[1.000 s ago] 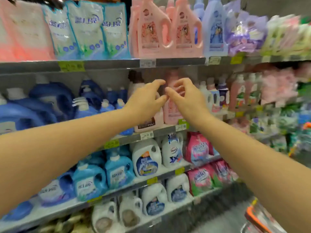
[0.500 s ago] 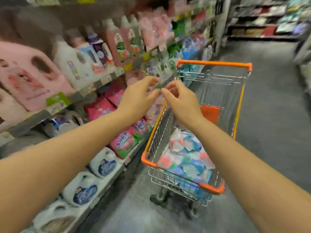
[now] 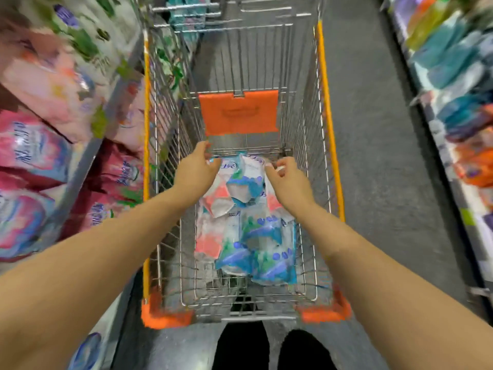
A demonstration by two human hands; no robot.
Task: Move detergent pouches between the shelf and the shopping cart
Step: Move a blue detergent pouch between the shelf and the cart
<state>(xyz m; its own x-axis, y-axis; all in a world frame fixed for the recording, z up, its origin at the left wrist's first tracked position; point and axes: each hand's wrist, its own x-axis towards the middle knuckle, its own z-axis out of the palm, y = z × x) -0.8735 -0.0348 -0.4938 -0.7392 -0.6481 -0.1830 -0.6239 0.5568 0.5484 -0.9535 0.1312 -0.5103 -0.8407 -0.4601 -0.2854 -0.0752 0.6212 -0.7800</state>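
Left hand [image 3: 196, 169], right hand [image 3: 288, 180] lowered over cart [image 3: 324, 102], pouches [image 3: 256, 236] heaped lengthwise

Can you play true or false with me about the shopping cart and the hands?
1. The shopping cart has detergent pouches in it. True.
2. The cart's corners are green. False: they are orange.
3. The left hand and the right hand both reach into the cart, above the pouches. True.
4. The person's trousers are white. False: they are black.
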